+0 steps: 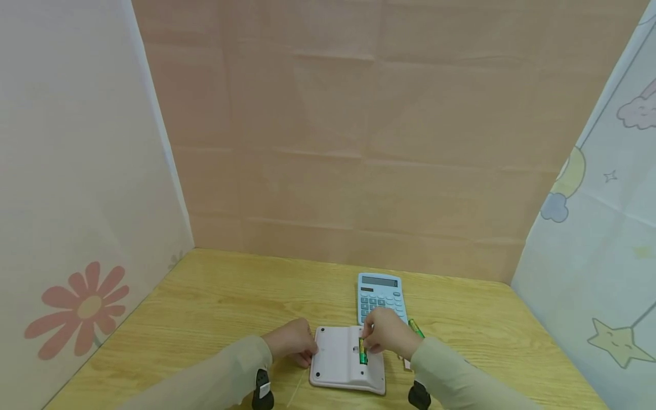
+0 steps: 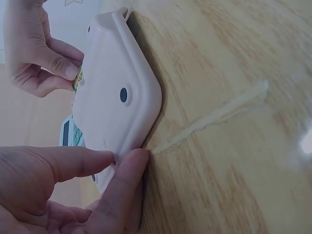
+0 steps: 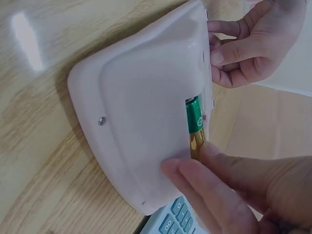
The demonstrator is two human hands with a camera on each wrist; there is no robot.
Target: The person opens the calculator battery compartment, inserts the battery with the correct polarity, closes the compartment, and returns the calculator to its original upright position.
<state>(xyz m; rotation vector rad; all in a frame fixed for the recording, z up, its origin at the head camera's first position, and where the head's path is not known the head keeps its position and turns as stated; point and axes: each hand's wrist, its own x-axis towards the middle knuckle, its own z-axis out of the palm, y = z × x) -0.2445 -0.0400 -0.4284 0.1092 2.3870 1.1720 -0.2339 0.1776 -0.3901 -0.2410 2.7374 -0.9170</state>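
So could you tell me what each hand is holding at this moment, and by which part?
The right hand pinches the green battery at its gold end, in the pink calculator. The left hand holds that calculator's left edge.

No readable text anywhere. Blue calculator (image 1: 381, 298): key legends and the marking under its display too small to make out. Green battery (image 3: 194, 117): no legible label or brand. Pink calculator back (image 3: 141, 122): plain, no lettering visible.
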